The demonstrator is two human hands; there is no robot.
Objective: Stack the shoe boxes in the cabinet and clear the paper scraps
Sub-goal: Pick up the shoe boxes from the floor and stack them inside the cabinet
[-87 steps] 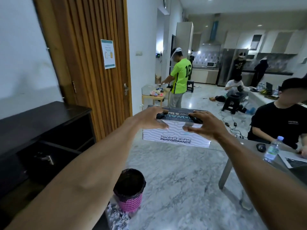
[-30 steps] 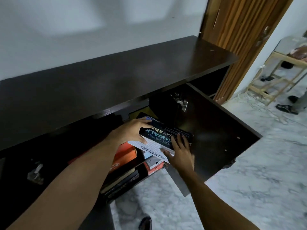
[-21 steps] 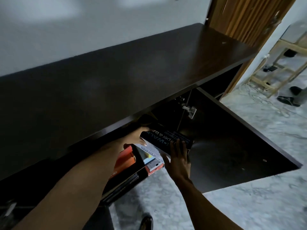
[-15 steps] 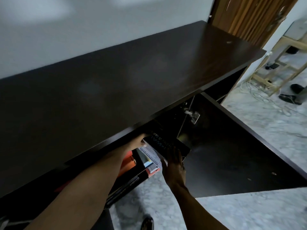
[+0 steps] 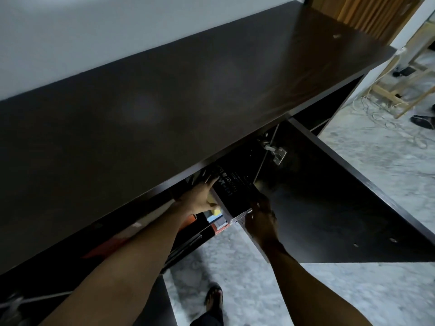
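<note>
Where the box is: the black-lidded shoe box is mostly inside the cabinet, tucked right under its top and sitting on a stack of other boxes. Only the near end pokes out.
Left hand: the left hand lies along the box's left side, fingers straight and spread, pressing on it.
Right hand: the right hand has the near right corner, fingers curled over the lid edge and clamped on it, best I can tell. It's pretty dark there.
Door: the cabinet door hangs open on the right, hinge showing.
Done so far: looks like a few boxes are stacked and this one's nearly seated.
Left to do: probably one last shove to square it up. No idea if more boxes are waiting.
Paper scraps: none on the bit of marble floor in view, so that half looks not done yet, or it's somewhere off camera.
</note>
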